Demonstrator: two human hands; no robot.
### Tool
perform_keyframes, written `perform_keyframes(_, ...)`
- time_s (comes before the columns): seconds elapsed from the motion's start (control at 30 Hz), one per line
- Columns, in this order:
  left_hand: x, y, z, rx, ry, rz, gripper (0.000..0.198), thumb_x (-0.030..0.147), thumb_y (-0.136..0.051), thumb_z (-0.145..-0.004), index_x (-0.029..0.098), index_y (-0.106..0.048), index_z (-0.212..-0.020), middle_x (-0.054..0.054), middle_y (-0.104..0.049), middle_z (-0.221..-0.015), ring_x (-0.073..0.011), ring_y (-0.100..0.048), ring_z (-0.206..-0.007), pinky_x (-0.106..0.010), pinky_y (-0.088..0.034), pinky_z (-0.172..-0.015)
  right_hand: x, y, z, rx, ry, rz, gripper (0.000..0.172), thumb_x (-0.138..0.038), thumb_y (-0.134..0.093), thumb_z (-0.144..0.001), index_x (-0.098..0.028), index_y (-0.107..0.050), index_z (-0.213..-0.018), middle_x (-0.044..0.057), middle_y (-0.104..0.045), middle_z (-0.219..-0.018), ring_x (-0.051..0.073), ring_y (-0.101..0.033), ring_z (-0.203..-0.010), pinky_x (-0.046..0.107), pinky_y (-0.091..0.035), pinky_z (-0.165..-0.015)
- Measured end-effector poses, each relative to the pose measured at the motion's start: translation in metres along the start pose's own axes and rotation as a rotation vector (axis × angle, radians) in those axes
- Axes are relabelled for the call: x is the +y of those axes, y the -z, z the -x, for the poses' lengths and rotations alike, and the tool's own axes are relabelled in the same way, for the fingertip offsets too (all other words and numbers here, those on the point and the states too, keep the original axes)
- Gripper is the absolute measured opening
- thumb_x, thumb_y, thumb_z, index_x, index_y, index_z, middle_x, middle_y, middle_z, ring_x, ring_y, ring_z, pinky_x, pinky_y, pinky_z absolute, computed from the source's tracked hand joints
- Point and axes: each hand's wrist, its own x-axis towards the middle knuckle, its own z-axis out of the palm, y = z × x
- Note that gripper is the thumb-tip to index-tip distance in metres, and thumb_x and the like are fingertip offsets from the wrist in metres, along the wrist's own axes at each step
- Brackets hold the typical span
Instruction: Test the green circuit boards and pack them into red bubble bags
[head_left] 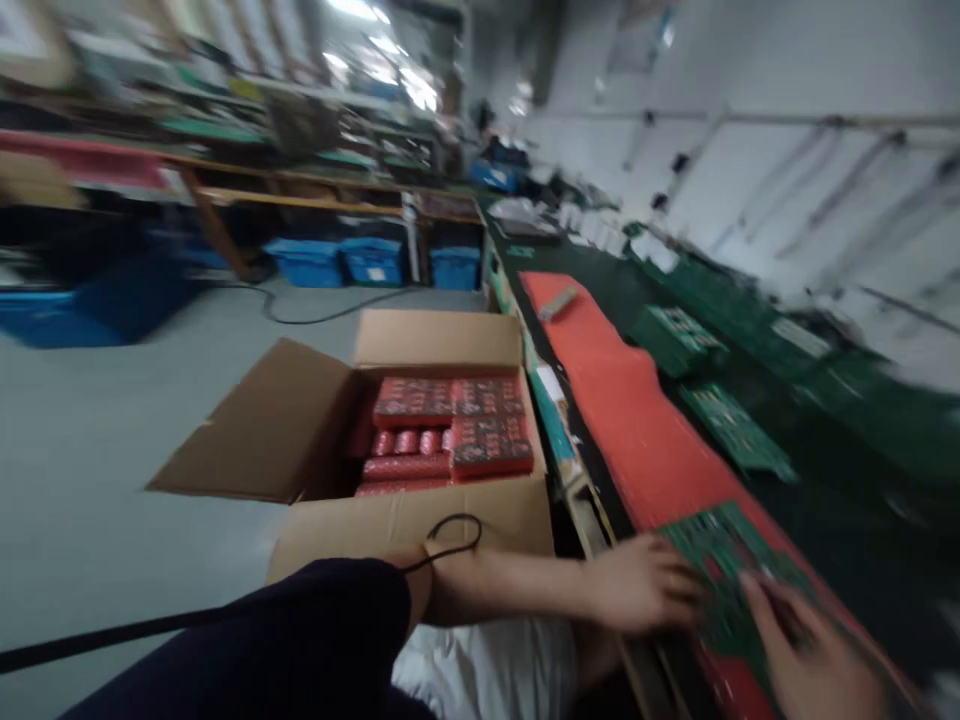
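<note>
At the lower right, a green circuit board [720, 545] lies on a long red sheet [622, 400] along the dark workbench. My left hand [652, 585] is at the board's left edge, its fingers curled together; what they grip, if anything, is blurred. Over the board's right part is my right hand [814, 645], with thumb and fingers around a small dark thing too smeared to name. Farther along the bench are another green board [739, 430] and a stack of green boards [679, 340]. A small pale object [558, 303] rests on the red sheet's far end.
Left of the bench, an open cardboard box [439, 340] holds red-wrapped packs [491, 430]. Blue bins [304, 262] stand under a far table. A dark cable [322, 320] crosses the floor. White bags [600, 232] lie at the bench's far end.
</note>
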Motion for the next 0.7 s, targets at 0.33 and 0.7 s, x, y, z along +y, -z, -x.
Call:
perform_keyframes(0.33,0.011,-0.007,0.000,0.157,0.265,0.408,0.030,0.028,-0.059,-0.103,0.014,-0.068,-0.128,-0.017,-0.068,-0.140,-0.0322,-0.059,-0.136,-0.056,-0.048,-0.112,-0.011,-0.008,-0.032,-0.073,-0.116,-0.109,0.024,-0.043,-0.061,-0.095,-0.021,-0.072,-0.097,0.010,-0.079,-0.102,0.024,-0.072,-0.093,0.040,-0.056,-0.087)
perform_keyframes(0.7,0.037,0.006,0.000,0.242,0.228,0.457,0.026,0.028,-0.059,-0.102,0.014,-0.070,-0.121,-0.014,-0.071,-0.132,-0.0293,-0.061,-0.130,-0.050,-0.053,-0.110,-0.001,-0.010,-0.029,-0.175,0.009,-0.011,0.016,-0.030,-0.055,-0.099,-0.024,-0.070,-0.100,0.006,-0.077,-0.106,0.025,-0.069,-0.102,0.041,-0.052,-0.093)
